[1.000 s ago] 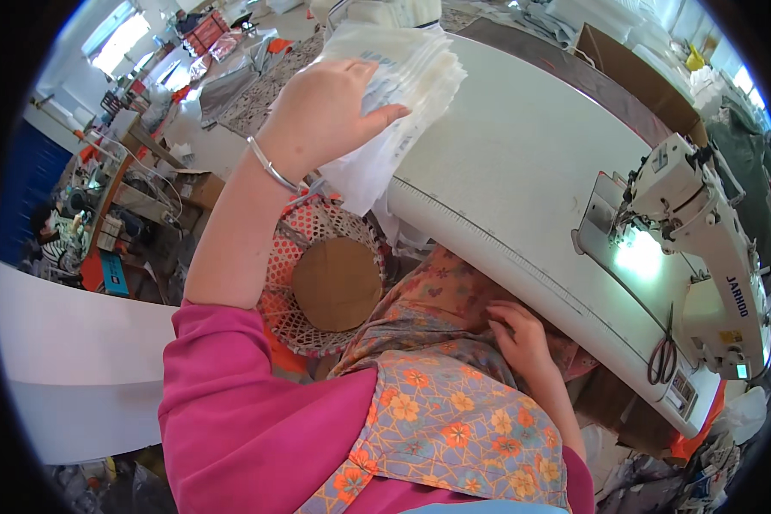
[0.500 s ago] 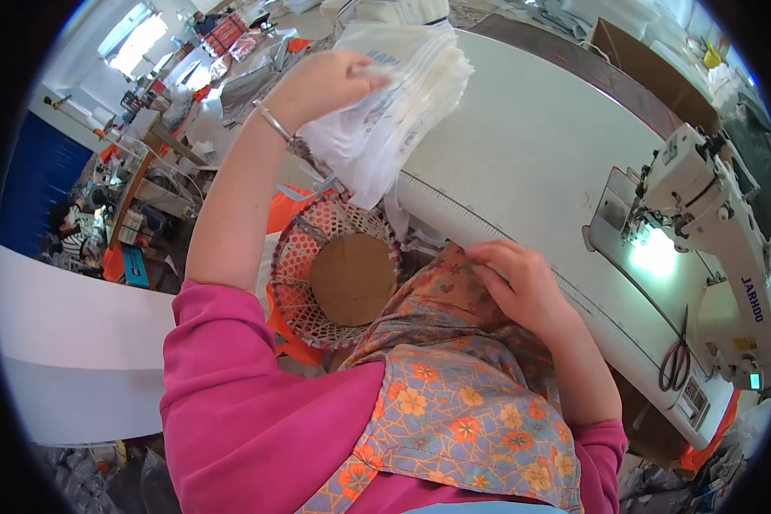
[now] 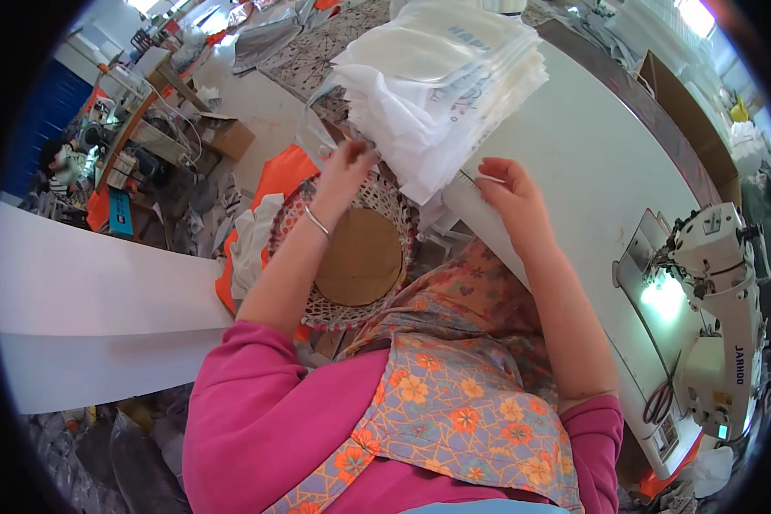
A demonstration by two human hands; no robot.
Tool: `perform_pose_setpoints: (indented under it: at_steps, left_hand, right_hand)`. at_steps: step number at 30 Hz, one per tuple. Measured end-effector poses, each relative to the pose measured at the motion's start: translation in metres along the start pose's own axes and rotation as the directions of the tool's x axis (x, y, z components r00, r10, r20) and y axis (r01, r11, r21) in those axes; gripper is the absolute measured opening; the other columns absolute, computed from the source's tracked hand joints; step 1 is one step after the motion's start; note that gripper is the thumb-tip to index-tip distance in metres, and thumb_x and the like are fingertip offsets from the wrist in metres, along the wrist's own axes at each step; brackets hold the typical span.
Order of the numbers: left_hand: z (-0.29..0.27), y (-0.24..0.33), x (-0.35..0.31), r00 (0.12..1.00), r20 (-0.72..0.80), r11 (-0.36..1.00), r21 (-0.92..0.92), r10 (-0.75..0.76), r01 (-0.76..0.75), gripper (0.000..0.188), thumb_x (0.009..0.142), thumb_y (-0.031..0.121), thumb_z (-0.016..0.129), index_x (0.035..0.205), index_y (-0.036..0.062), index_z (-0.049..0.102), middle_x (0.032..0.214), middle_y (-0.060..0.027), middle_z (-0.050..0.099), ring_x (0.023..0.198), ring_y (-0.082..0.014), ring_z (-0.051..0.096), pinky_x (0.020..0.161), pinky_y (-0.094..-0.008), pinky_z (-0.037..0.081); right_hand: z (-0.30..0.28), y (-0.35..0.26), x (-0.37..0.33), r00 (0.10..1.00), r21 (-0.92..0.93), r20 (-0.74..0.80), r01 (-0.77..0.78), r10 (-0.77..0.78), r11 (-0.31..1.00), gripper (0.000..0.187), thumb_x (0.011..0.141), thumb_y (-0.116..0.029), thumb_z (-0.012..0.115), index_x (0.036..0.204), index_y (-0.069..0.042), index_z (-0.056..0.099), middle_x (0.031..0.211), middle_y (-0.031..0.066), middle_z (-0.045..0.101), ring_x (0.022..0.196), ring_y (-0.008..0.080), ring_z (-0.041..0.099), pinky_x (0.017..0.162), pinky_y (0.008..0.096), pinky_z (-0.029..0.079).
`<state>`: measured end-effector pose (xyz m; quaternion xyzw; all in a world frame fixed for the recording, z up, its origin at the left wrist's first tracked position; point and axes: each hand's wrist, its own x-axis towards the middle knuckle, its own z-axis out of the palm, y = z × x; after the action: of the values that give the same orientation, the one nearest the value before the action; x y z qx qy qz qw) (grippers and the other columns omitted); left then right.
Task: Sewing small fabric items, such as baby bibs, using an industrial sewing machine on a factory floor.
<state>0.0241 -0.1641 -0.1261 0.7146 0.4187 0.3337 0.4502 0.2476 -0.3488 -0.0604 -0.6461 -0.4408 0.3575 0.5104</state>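
A thick stack of white plastic sheets or bags (image 3: 441, 86), printed in blue, lies at the far left end of the white sewing table, its near edge hanging over the side. My left hand (image 3: 348, 176), with a bangle at the wrist, is above the basket by the stack's lower left edge. Its curled fingers are smeared by motion, so any hold is hidden. My right hand (image 3: 512, 199) is over the table edge, just right of the stack's drooping corner. Its thumb and fingers are apart, with nothing visible between them. Below sits an open mesh basket (image 3: 338, 319) with a round cardboard piece (image 3: 360, 257) at its bottom.
At the right stands a white sewing machine (image 3: 713, 248) with its lamp lit. Scissors (image 3: 659, 403) lie near it on the tabletop (image 3: 574, 188). A cardboard box (image 3: 690, 116) borders the far side. Orange cloth (image 3: 287, 171) and white cloth (image 3: 255, 236) lie beside the basket.
My left hand has come down off the stack toward the basket's far rim. My right hand has risen from my lap to the table edge near the stack. The whole view has shifted.
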Motion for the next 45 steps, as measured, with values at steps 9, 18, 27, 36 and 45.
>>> perform_pose_setpoints:
  at_steps: [9, 18, 27, 36, 45]
  left_hand:
    - [0.052, 0.01, -0.041, 0.961, 0.097, 0.965, -0.081, 0.258, -0.251, 0.078, 0.074, 0.023, 0.076, 0.134, -0.0044, 0.034, 0.12, -0.0222, 0.057, 0.112, -0.0292, 0.058, 0.097, -0.0383, 0.044]
    - [0.086, 0.006, -0.055, 0.984, -0.15, 0.987, -0.117, 0.096, -0.114, 0.062, 0.078, 0.01, 0.066, 0.132, -0.0028, 0.039, 0.099, -0.0197, 0.065, 0.093, -0.03, 0.066, 0.079, -0.0347, 0.051]
    - [0.047, 0.027, -0.035, 0.927, 0.201, 0.804, 0.463, 0.316, -0.374, 0.024, 0.084, 0.013, 0.05, 0.103, 0.0033, 0.061, 0.088, -0.0244, 0.064, 0.081, -0.045, 0.06, 0.07, -0.0507, 0.049]
    - [0.05, 0.047, -0.032, 0.925, 0.326, 0.981, -0.032, 0.193, -0.193, 0.034, 0.086, 0.007, 0.06, 0.119, 0.001, 0.057, 0.109, -0.0151, 0.064, 0.1, -0.0256, 0.061, 0.085, -0.0355, 0.048]
    - [0.049, 0.039, -0.025, 0.941, 0.279, 0.974, -0.172, 0.194, -0.15, 0.025, 0.09, 0.013, 0.055, 0.112, 0.0021, 0.061, 0.102, -0.0146, 0.068, 0.097, -0.0295, 0.064, 0.082, -0.0362, 0.049]
  right_hand:
    - [0.029, -0.002, 0.035, 0.96, 0.757, 0.013, -0.193, 0.281, 0.624, 0.039, 0.091, -0.005, 0.044, 0.128, 0.008, 0.042, 0.115, 0.0176, 0.058, 0.107, 0.0267, 0.058, 0.096, 0.0392, 0.047]
    - [0.033, -0.006, 0.046, 0.947, 0.845, 0.05, -0.21, 0.318, 0.492, 0.038, 0.094, -0.017, 0.042, 0.121, 0.008, 0.047, 0.113, 0.0212, 0.057, 0.104, 0.0307, 0.056, 0.094, 0.0408, 0.047]
    - [0.034, -0.01, 0.055, 0.934, 0.798, 0.08, -0.269, 0.348, 0.539, 0.038, 0.093, -0.022, 0.043, 0.117, 0.005, 0.049, 0.111, 0.0184, 0.057, 0.1, 0.0286, 0.056, 0.093, 0.0418, 0.046]
    - [0.041, -0.01, 0.047, 0.945, 0.847, 0.067, -0.224, 0.321, 0.483, 0.037, 0.094, -0.019, 0.042, 0.119, 0.007, 0.049, 0.118, 0.0212, 0.054, 0.108, 0.0318, 0.054, 0.097, 0.0446, 0.045]
    - [0.035, -0.014, 0.035, 0.905, 0.853, 0.133, -0.311, 0.403, 0.419, 0.042, 0.095, -0.02, 0.046, 0.126, 0.008, 0.043, 0.122, 0.0233, 0.052, 0.111, 0.0324, 0.053, 0.1, 0.0452, 0.043]
